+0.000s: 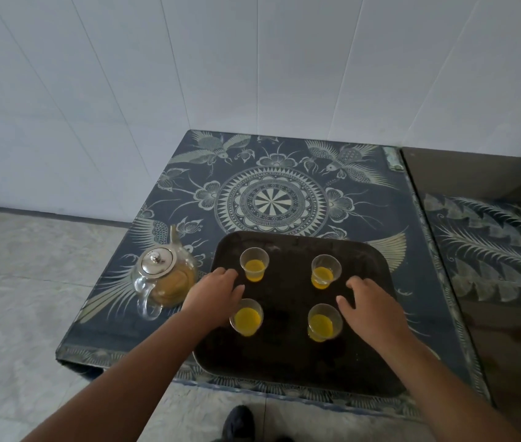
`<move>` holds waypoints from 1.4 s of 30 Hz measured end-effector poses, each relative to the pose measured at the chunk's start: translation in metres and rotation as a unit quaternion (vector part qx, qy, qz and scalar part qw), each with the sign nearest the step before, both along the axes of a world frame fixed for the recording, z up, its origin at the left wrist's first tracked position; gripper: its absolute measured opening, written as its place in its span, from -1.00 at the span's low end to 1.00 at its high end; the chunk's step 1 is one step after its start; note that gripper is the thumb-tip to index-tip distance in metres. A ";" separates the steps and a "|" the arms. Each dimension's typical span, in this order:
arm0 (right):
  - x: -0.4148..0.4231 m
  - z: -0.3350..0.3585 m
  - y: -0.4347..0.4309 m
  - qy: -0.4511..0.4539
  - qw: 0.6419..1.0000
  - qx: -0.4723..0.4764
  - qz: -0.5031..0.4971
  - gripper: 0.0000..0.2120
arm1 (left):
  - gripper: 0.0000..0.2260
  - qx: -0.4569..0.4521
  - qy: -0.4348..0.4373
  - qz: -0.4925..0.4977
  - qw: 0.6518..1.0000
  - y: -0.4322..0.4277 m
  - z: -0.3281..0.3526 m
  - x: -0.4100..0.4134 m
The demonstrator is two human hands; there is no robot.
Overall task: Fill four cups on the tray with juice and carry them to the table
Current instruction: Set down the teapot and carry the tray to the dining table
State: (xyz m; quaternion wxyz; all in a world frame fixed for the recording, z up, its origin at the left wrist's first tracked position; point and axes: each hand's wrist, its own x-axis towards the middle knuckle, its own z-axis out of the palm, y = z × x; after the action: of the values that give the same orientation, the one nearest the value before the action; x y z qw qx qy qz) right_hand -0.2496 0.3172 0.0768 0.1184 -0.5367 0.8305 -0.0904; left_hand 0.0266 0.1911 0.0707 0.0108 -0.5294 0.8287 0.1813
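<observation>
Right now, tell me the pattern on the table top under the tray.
Dark blue table top with pale birds, flowers and a round central medallion, seen in the head view.

At lower centre, the dark tray (288,352) looks matt and faintly speckled; its four cups (254,264) are clear and smooth. Left of it, the clear glass teapot (170,282) carries a shiny metal lid (157,261). The patterned tabletop (273,202) is glossy.
</observation>
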 end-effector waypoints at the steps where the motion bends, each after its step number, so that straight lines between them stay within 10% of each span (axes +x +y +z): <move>1: -0.003 -0.002 0.002 0.005 1.000 -0.002 0.005 -0.62 | -0.65 -0.005 -0.005 0.006 1.000 -0.001 0.000 0.003; 42: -0.109 -0.140 0.015 -0.059 0.976 -0.041 -0.207 -0.65 | -0.84 0.010 0.081 0.234 0.969 -0.051 -0.107 0.016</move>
State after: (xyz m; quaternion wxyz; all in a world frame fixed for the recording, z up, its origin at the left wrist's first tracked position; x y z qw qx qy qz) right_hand -0.3581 0.3326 -0.0630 0.1238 -0.3508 0.9110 -0.1781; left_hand 0.0424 0.1403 -0.0367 -0.0936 -0.6921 0.6781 0.2288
